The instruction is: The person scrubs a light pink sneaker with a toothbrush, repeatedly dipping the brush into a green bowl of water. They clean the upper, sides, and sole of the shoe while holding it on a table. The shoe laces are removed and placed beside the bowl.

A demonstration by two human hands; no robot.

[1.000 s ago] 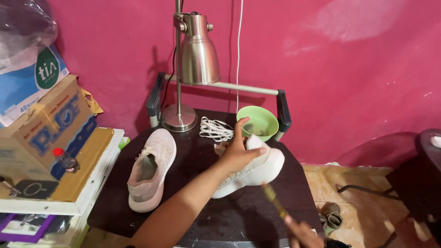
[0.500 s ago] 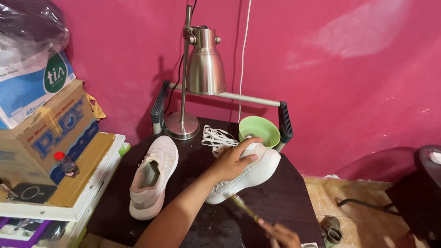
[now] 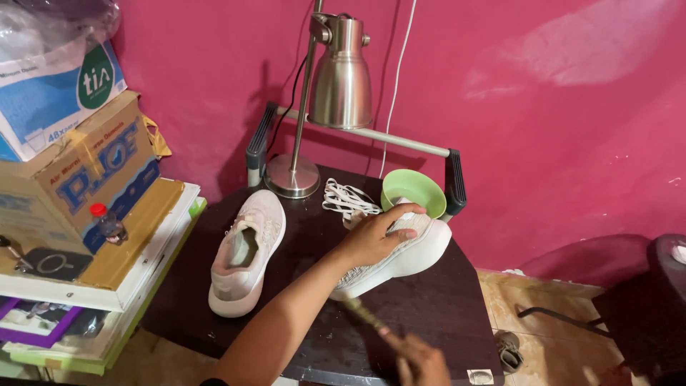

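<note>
Pressing left hand [image 3: 371, 239] on white shoe [image 3: 400, 257] — green bowl [image 3: 413, 193] behind.

White shoe [image 3: 400, 259] tilted on table [image 3: 443, 307]

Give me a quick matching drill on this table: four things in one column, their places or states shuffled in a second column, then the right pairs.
Things:
1. left hand
2. right hand
3. green bowl
4. pink shoe

Places or states:
A. lies alone on the table's left part, opening up
B. grips a thin brush-like tool, blurred
C. presses down on the white shoe
D. stands at the back, beside the loose laces

Pairs: 1-C, 2-B, 3-D, 4-A
</note>
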